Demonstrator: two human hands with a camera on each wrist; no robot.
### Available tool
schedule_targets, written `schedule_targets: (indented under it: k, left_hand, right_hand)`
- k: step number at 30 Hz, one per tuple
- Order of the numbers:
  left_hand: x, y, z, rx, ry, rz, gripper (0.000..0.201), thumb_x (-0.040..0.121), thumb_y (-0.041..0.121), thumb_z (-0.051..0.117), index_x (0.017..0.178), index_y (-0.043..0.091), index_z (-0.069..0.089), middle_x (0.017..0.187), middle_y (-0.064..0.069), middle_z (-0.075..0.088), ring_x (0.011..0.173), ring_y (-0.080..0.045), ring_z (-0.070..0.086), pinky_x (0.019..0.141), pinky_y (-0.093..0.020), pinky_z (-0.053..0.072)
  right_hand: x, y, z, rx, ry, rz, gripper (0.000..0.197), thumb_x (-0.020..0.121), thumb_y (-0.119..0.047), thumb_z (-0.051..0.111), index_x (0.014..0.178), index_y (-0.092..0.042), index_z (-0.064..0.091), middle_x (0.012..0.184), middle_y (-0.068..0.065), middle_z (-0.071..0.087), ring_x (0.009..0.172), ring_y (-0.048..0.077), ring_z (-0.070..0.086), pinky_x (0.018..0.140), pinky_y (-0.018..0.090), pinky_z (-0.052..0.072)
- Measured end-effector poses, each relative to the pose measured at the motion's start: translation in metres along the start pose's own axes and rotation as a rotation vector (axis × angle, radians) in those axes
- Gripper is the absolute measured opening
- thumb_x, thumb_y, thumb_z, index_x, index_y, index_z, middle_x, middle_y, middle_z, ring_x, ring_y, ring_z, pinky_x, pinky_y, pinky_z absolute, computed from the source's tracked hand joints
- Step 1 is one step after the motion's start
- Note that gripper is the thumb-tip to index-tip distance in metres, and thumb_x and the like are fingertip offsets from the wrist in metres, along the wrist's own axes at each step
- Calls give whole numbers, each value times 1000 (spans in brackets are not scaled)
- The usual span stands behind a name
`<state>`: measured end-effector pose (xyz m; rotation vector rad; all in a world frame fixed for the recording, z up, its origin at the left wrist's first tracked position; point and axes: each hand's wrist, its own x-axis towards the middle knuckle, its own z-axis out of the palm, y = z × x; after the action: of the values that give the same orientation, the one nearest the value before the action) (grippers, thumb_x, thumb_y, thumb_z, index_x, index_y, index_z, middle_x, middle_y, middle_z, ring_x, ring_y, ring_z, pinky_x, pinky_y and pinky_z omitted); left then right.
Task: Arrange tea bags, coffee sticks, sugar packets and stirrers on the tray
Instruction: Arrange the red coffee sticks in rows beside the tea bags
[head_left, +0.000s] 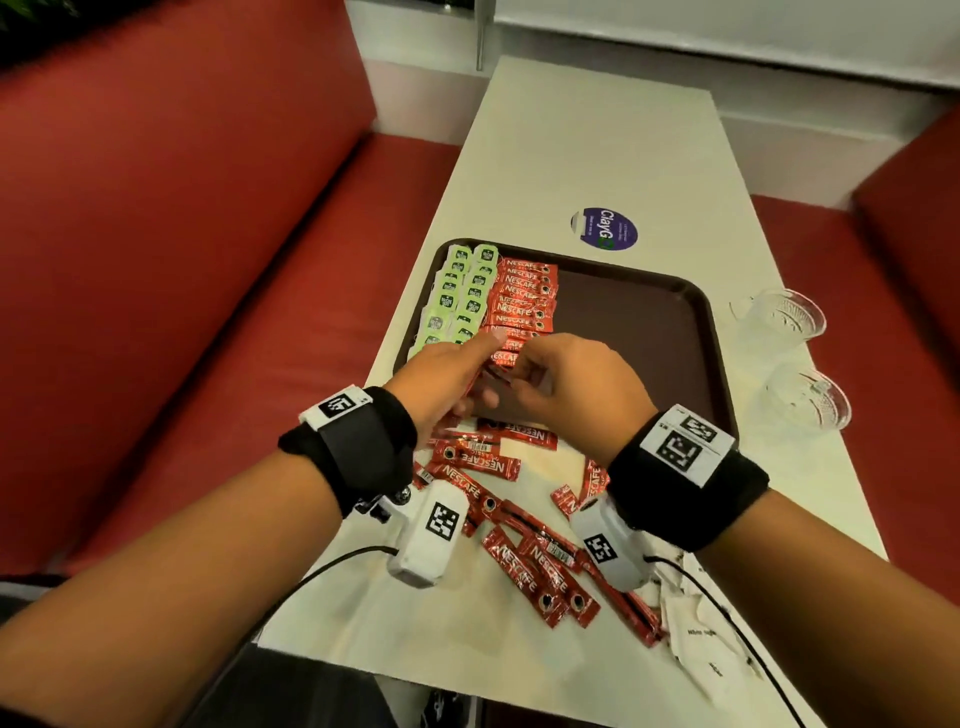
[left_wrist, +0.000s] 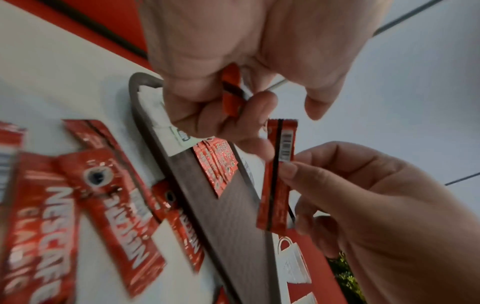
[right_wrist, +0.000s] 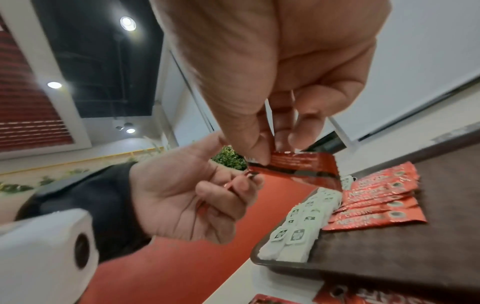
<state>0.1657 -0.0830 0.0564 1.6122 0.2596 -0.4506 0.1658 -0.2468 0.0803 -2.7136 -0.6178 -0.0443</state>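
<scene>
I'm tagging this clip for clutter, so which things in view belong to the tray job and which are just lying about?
Part of the job:
tray
tea bags in rows on it
coffee sticks laid beside them
loose sticks on the table
white packets at the near right
one stick in each of the hands: left, right

Just lying about:
two clear cups
round sticker
red seats

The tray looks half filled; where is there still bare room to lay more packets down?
The brown tray is bare across its right half, between the coffee stick column and its right rim. Its left side is packed with tea bags. The near table edge is crowded with loose coffee sticks and white packets; two plastic cups stand right.
</scene>
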Motion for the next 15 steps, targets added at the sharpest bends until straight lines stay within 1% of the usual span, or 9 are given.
schedule_targets:
  k: [2, 4, 5, 7, 9, 10, 12, 13, 15]
  left_hand:
    - [9, 6, -1, 26, 27, 23, 28, 88, 43, 59, 85, 16, 60, 74, -9, 56, 40, -7, 34, 45, -22, 27]
    - [17, 7, -6, 41, 48, 63, 16, 88, 25, 61, 78, 15, 54, 76, -13, 48, 39, -7, 32, 42, -21, 27]
    - [22, 8, -8, 52, 43, 83, 13, 88, 18, 61, 78, 14, 53, 78, -12, 49, 40, -7, 31, 41, -21, 26]
    - [29, 9, -15, 92, 15, 107, 6, 88, 13, 62, 84, 10, 58, 83, -17, 56, 40, -8, 31, 40, -21, 27]
    - [33, 11, -21, 158, -11, 139, 4, 90, 11, 63, 92, 7, 64, 88, -21, 64, 38, -3, 37, 39, -16, 30]
    - [36, 12, -24, 190, -25, 156, 7, 91, 9, 63, 96, 6, 64, 88, -17, 67, 38, 1, 41, 39, -12, 32]
    - [42, 12, -28, 244, -74, 178, 9, 91, 7, 62, 100, 4, 63, 84, -8, 67, 39, 5, 47, 42, -6, 34]
    - [46, 10, -29, 267, -97, 179, 7, 91, 7, 63, 98, 6, 63, 80, -4, 66, 41, 6, 47, 44, -6, 35]
    - [51, 8, -33, 311, -96, 178, 4, 90, 11, 66, 93, 11, 63, 75, 3, 64, 50, 6, 52, 54, -11, 42]
  right_hand:
    - [10, 3, 5, -62, 62, -55, 13, 85, -34, 59, 83, -22, 62, 80, -5, 59, 73, 17, 54, 57, 30, 40]
    - [19, 10, 11, -94, 98, -107, 18, 84, -40, 63, 83, -22, 65, 82, -4, 60, 78, 19, 53, 63, 30, 38]
    - [24, 16, 14, -84, 85, -104, 20, 84, -43, 63, 85, -23, 65, 85, -4, 61, 81, 18, 52, 67, 30, 39]
    - [32, 29, 19, 38, 25, -24, 19, 85, -45, 62, 93, -27, 64, 93, -6, 61, 86, 16, 53, 75, 32, 44]
    - [37, 41, 21, 256, -56, 135, 18, 89, -40, 61, 101, -27, 62, 98, -6, 62, 89, 14, 57, 79, 32, 49]
    - [40, 47, 21, 378, -97, 225, 16, 90, -34, 62, 103, -25, 62, 98, -4, 64, 86, 12, 59, 78, 30, 52]
    - [44, 54, 19, 633, -167, 360, 12, 91, -19, 64, 101, -13, 64, 90, 6, 67, 71, 9, 61, 66, 19, 53]
    - [44, 57, 18, 734, -203, 406, 10, 90, -13, 64, 98, -8, 64, 84, 10, 66, 63, 8, 61, 58, 17, 51]
    - [46, 63, 17, 855, -277, 473, 5, 88, -7, 66, 92, -3, 63, 74, 11, 66, 55, 8, 60, 52, 16, 49]
